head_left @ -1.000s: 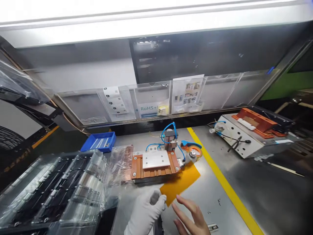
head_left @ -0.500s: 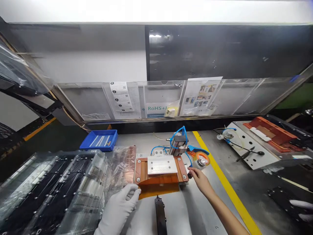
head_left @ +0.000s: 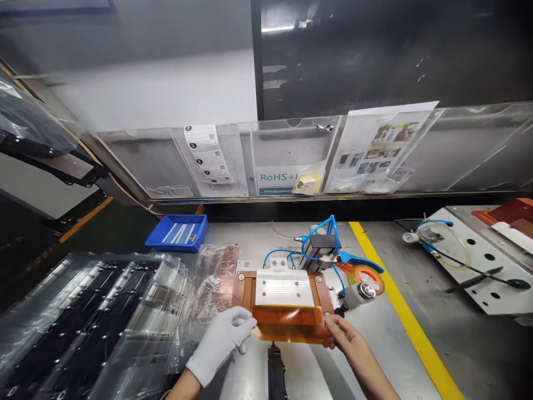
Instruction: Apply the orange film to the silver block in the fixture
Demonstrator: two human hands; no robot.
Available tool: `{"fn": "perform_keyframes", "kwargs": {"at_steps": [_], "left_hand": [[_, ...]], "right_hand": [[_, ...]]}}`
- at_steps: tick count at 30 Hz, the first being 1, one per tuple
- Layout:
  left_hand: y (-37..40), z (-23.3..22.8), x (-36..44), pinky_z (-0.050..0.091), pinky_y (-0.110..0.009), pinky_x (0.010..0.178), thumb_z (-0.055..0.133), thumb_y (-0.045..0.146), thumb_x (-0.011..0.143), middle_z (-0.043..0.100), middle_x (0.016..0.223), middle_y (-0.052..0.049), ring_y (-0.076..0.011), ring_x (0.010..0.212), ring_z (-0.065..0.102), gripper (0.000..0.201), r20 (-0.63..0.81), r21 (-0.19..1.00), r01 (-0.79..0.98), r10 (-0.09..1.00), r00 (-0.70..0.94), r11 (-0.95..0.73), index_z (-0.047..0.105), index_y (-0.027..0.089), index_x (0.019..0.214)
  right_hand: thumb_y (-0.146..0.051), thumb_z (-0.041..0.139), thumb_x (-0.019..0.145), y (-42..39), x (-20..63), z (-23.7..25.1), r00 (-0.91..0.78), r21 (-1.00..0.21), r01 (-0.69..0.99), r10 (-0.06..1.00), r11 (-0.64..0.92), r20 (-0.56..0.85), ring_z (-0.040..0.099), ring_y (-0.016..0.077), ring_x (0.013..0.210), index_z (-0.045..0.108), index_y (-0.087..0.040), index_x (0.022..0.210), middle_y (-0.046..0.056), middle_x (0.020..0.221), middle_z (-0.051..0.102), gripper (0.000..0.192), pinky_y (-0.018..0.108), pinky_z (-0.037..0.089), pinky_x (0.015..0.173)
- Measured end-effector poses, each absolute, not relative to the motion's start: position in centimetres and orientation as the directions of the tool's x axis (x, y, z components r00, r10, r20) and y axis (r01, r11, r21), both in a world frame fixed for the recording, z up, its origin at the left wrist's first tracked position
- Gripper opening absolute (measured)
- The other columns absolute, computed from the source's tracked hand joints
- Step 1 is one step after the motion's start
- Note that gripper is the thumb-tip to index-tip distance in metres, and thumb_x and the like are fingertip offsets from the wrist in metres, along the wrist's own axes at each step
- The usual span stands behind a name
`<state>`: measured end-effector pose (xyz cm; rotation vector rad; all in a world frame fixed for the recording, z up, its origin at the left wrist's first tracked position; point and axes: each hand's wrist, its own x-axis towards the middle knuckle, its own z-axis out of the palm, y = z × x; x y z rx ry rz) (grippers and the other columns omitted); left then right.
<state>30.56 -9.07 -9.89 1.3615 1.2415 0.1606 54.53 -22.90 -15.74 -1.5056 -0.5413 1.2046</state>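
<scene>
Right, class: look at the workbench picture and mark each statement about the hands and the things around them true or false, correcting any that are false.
1. The left hand wears a white glove. True.
2. The right hand is gloved too. False: it is bare.
3. Both hands hold the translucent orange film sheet at the front edge of the brown fixture with the grey metal plate. True.
4. The shallow blue plastic tray stands right of the yellow floor-style stripe. False: it stands far to the left of it.
5. Blue air hoses loop behind the fixture. True.
</scene>
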Motion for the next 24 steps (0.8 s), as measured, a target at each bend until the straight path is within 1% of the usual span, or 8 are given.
{"fn": "perform_keyframes", "kwargs": {"at_steps": [2,4,7,10,12,17,20,24], "left_hand": [[-8.3,-10.6,31.0,0.027,-0.022,0.039,0.057,0.053,0.066,0.054,0.056,0.005,-0.0093,0.040,0.048,0.036,-0.578,0.782,0.537,0.692,0.433,0.318,0.053,0.018,0.075],[-7.3,-11.3,31.4,0.024,-0.021,0.038,0.057,0.052,0.067,0.057,0.061,0.004,-0.0075,0.039,0.048,0.037,-0.594,0.777,0.531,0.669,0.446,0.336,0.054,0.017,0.076],[-5.7,-12.3,32.3,0.022,-0.020,0.038,0.058,0.051,0.069,0.060,0.066,0.003,-0.0058,0.041,0.050,0.035,-0.618,0.769,0.523,0.636,0.462,0.368,0.053,0.017,0.076],[-4.3,-13.3,33.3,0.026,-0.020,0.039,0.057,0.047,0.071,0.057,0.059,0.005,-0.0072,0.041,0.052,0.030,-0.640,0.755,0.527,0.617,0.459,0.391,0.049,0.018,0.073],[-3.6,-14.0,33.9,0.025,-0.021,0.038,0.055,0.041,0.074,0.053,0.052,0.007,-0.0079,0.040,0.051,0.024,-0.649,0.744,0.543,0.618,0.445,0.391,0.046,0.020,0.070],[-2.5,-15.4,34.8,0.022,-0.022,0.037,0.048,0.025,0.081,0.044,0.036,0.010,-0.0076,0.032,0.039,0.015,-0.660,0.710,0.600,0.646,0.385,0.368,0.042,0.022,0.068],[-2.3,-15.6,35.0,0.022,-0.022,0.037,0.047,0.023,0.082,0.046,0.033,0.009,-0.0078,0.030,0.033,0.015,-0.675,0.686,0.628,0.643,0.363,0.366,0.041,0.022,0.068],[-2.1,-15.4,35.1,0.023,-0.022,0.038,0.047,0.023,0.083,0.046,0.032,0.009,-0.0078,0.031,0.033,0.016,-0.674,0.685,0.632,0.646,0.359,0.363,0.041,0.022,0.068]], "right_hand": [[-0.074,0.075,0.064,-21.8,55.4,-15.6,0.361,-0.911,-0.233,0.840,-0.340,-0.405,0.054,0.0169,0.059,0.065,-0.017,0.072,0.001,0.063,0.061,0.058,0.028,0.041,0.058],[-0.072,0.077,0.062,-20.7,56.2,-15.6,0.350,-0.904,-0.211,0.835,-0.371,-0.425,0.051,0.0159,0.056,0.065,-0.017,0.069,0.000,0.058,0.058,0.057,0.027,0.039,0.056],[-0.069,0.077,0.060,-19.0,57.2,-15.9,0.359,-0.882,-0.193,0.806,-0.429,-0.471,0.042,0.0119,0.050,0.057,-0.018,0.061,-0.003,0.051,0.049,0.054,0.024,0.032,0.048],[-0.066,0.074,0.058,-17.3,58.1,-16.4,0.355,-0.839,-0.205,0.761,-0.503,-0.543,0.034,0.0083,0.043,0.044,-0.021,0.057,-0.006,0.049,0.044,0.054,0.021,0.023,0.041],[-0.064,0.072,0.055,-16.2,58.4,-16.8,0.345,-0.809,-0.218,0.733,-0.545,-0.586,0.031,0.0069,0.039,0.041,-0.022,0.058,-0.007,0.049,0.042,0.052,0.020,0.019,0.038],[-0.060,0.067,0.056,-14.6,58.7,-17.5,0.325,-0.775,-0.218,0.704,-0.594,-0.631,0.026,0.0046,0.033,0.039,-0.022,0.058,-0.009,0.043,0.038,0.047,0.019,0.014,0.036],[-0.058,0.066,0.055,-14.2,58.8,-17.8,0.317,-0.770,-0.221,0.702,-0.598,-0.637,0.026,0.0047,0.034,0.040,-0.022,0.058,-0.009,0.042,0.038,0.045,0.018,0.014,0.035],[-0.057,0.065,0.055,-14.1,58.9,-18.0,0.327,-0.786,-0.229,0.716,-0.574,-0.617,0.030,0.0059,0.038,0.042,-0.022,0.060,-0.007,0.048,0.042,0.042,0.018,0.016,0.035]]}}
